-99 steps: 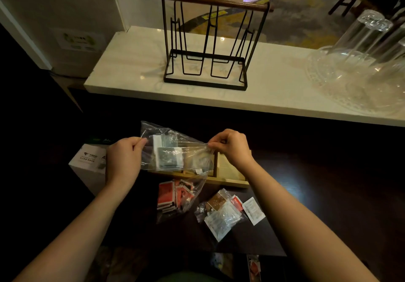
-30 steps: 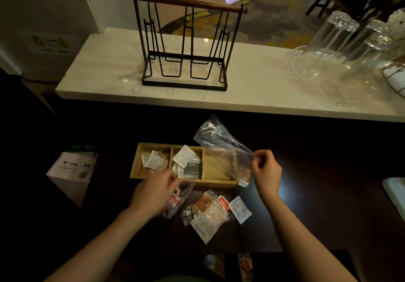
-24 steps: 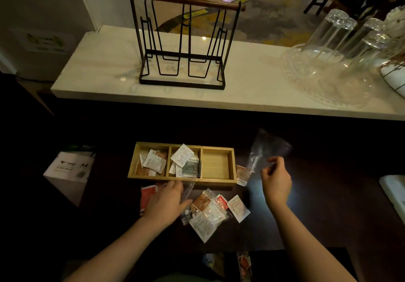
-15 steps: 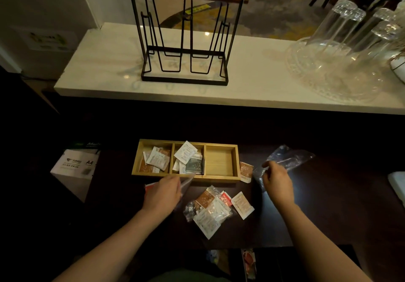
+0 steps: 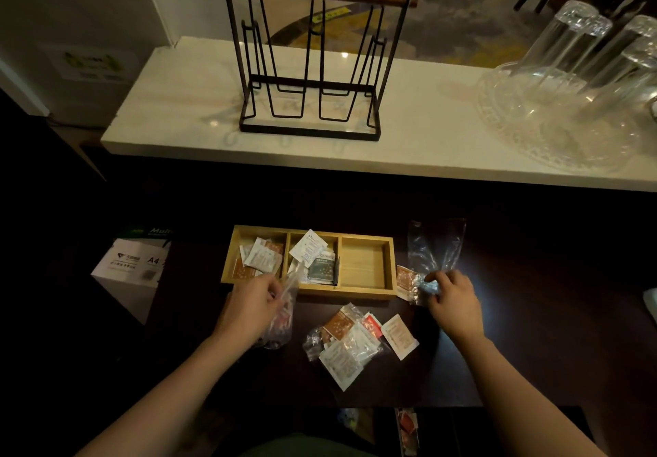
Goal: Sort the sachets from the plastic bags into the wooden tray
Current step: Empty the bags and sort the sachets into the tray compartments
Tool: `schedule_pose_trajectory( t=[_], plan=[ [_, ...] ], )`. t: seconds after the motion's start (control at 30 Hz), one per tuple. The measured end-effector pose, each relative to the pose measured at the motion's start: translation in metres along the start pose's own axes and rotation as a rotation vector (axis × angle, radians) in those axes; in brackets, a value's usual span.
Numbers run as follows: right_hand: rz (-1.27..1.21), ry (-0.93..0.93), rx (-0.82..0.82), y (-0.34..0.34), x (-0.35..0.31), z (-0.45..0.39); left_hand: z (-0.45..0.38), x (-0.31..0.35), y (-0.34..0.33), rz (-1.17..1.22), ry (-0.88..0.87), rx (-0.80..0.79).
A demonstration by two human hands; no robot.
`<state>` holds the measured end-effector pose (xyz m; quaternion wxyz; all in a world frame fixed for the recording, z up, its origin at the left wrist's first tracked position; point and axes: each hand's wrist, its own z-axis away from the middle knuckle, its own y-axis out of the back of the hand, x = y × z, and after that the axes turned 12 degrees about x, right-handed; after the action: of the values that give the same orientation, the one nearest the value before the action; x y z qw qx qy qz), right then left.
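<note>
A wooden tray (image 5: pixel 390 267) with three compartments lies on the dark table. Its left and middle compartments hold sachets (image 5: pixel 263 257); the right one is bare. My left hand (image 5: pixel 249 309) grips the top of a plastic bag of red sachets (image 5: pixel 281 325) just in front of the tray. My right hand (image 5: pixel 453 302) rests on the near end of an empty plastic bag (image 5: pixel 434 251) lying flat to the right of the tray, fingers curled on it. A brown sachet (image 5: pixel 403 278) lies beside that bag. Another bag with mixed sachets (image 5: pixel 350 343) lies between my hands.
A white marble counter (image 5: pixel 426 129) rises behind the table, carrying a black wire rack (image 5: pixel 309 62) and upturned glasses on a clear tray (image 5: pixel 576 94). A white paper box (image 5: pixel 133 266) stands at the left. A loose white sachet (image 5: pixel 400 336) lies near the front.
The bag I held up with both hands was emptied into the tray's middle compartment. My right hand carried the empty bag right and laid it down; my left took the red-sachet bag.
</note>
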<state>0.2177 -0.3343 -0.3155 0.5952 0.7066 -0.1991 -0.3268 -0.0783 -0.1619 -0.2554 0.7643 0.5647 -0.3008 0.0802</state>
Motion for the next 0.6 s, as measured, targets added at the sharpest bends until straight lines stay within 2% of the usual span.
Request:
schedule_pose_trajectory(
  t=[0.07,0.17,0.23,0.3,0.37,0.43,0.53,0.6],
  plan=[
    [0.090,-0.006,0.033,0.002,-0.002,-0.001,-0.002,0.000,0.004,0.063,0.029,-0.004],
    [0.151,0.015,0.210,0.007,-0.015,-0.002,-0.005,-0.004,0.004,0.195,0.120,-0.029],
    [0.090,0.042,0.307,0.012,-0.030,0.000,-0.007,-0.008,0.004,0.343,0.246,-0.083],
    [-0.064,0.097,0.323,0.017,-0.055,0.006,-0.008,-0.010,0.006,0.510,0.375,-0.145],
    [-0.315,0.112,0.186,0.020,-0.089,0.015,-0.007,-0.007,0.009,0.604,0.442,-0.206],
    [-0.531,0.103,-0.047,0.020,-0.126,0.026,-0.008,-0.005,0.010,0.628,0.467,-0.265],
    [-0.728,0.038,-0.372,0.014,-0.173,0.039,-0.007,-0.002,0.006,0.605,0.450,-0.326],
    [-0.836,-0.054,-0.485,0.011,-0.193,0.043,-0.007,-0.001,0.001,0.596,0.429,-0.322]
  ],
)
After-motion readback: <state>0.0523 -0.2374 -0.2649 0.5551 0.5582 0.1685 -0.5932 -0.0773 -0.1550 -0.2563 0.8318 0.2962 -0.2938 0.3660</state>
